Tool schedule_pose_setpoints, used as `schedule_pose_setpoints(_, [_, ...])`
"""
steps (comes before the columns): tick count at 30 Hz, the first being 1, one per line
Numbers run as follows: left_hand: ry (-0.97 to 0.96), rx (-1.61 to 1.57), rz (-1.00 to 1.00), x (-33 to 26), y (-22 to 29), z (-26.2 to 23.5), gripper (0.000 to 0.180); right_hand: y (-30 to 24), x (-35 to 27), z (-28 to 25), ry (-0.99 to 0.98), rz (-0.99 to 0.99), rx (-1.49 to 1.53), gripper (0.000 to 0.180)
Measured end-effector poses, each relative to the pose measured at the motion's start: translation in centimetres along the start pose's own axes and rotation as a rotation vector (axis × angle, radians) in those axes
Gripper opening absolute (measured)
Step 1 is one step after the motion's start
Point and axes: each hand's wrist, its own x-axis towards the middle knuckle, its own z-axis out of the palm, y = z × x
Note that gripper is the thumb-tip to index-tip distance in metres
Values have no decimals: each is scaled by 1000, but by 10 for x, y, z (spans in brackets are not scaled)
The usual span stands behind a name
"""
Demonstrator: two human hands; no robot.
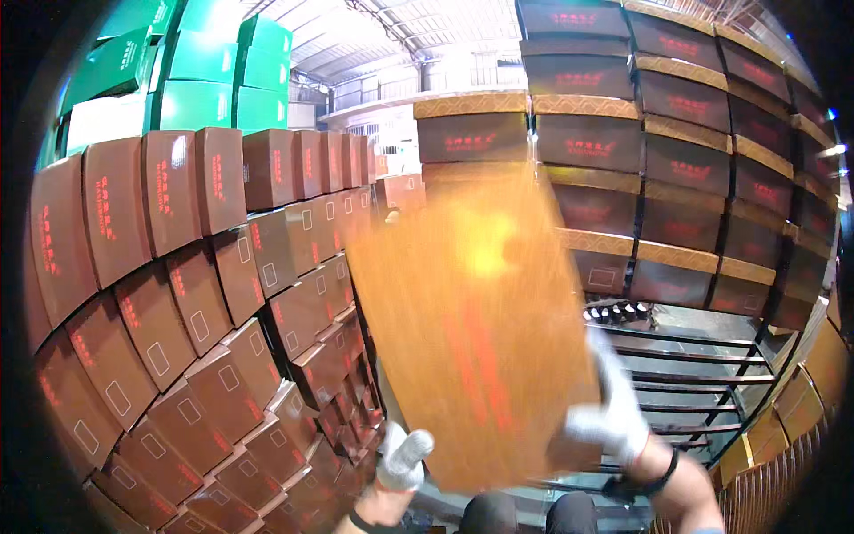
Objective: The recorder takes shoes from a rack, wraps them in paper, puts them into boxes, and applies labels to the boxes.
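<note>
A large tan-brown cardboard box (454, 338) fills the middle of the view, tilted and blurred by motion, with red print down its face and a bright glare near its top. My left hand (404, 456), in a white glove, grips the lower left corner with the thumb on the near face. At the lower right edge, my right hand (614, 418), also gloved in white, holds the box with its thumb across the face. Both hands' other fingers are partly hidden. Dark bands circle both wrists.
On the left rises a wall of stacked brown boxes (169, 311), with green boxes (196, 107) behind. Dark boxes with gold patterned lids (592, 138) stand stacked on the right, above a black metal rack (685, 378) with bars. More tan boxes (801, 405) line the far right.
</note>
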Motion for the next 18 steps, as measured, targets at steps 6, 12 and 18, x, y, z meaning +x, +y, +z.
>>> schedule_pose_setpoints(6, [-105,-210,138,335,185,118,63,-150,297,-47,169,-385,81,58])
schedule_pose_setpoints(12, [246,913,335,523,163,64,92,-92,279,4,425,-283,-134,72])
schedule_pose_setpoints(18, [289,1206,637,535,133,54,59,47,86,20,-27,-189,-556,38])
